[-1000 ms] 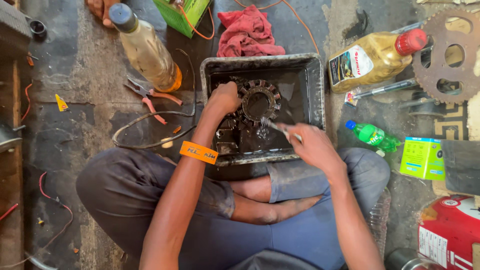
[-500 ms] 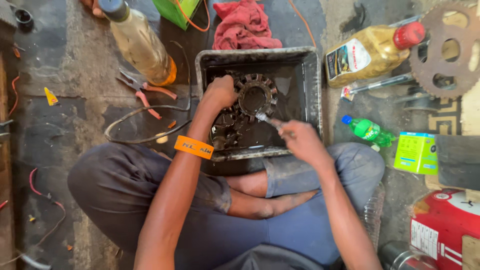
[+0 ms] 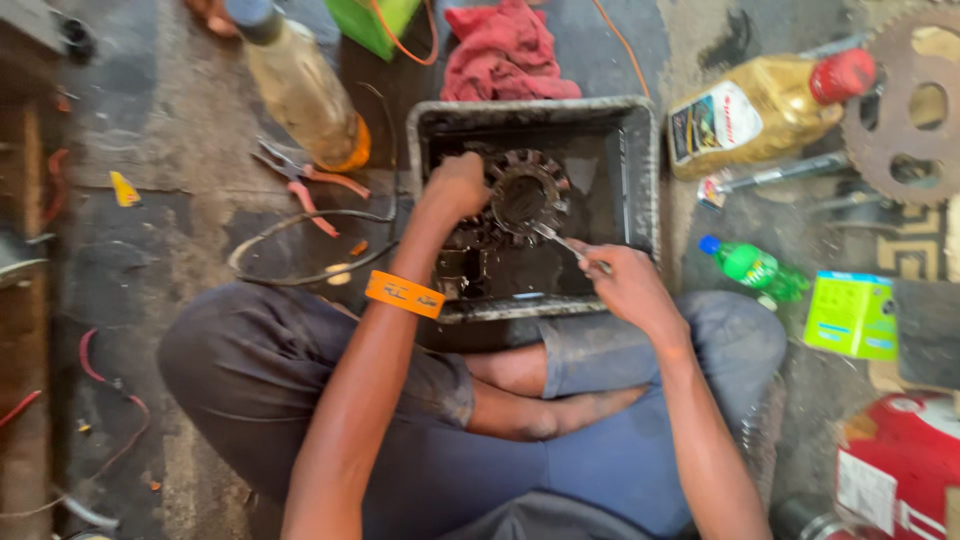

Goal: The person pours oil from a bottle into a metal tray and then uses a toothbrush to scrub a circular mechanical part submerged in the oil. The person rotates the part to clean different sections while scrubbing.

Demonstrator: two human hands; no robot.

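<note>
Left fingers (image 3: 462, 180) gripping round toothed part (image 3: 525, 195) in tray (image 3: 640, 170), right fingers (image 3: 600, 262) apparently pinching thin metal tool (image 3: 555, 240)

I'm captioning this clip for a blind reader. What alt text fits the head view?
Seated cross-legged on a grimy floor, a person steadies a round toothed metal part with the left hand inside a black oily tray, while the right hand works a thin metal tool against it.
</note>
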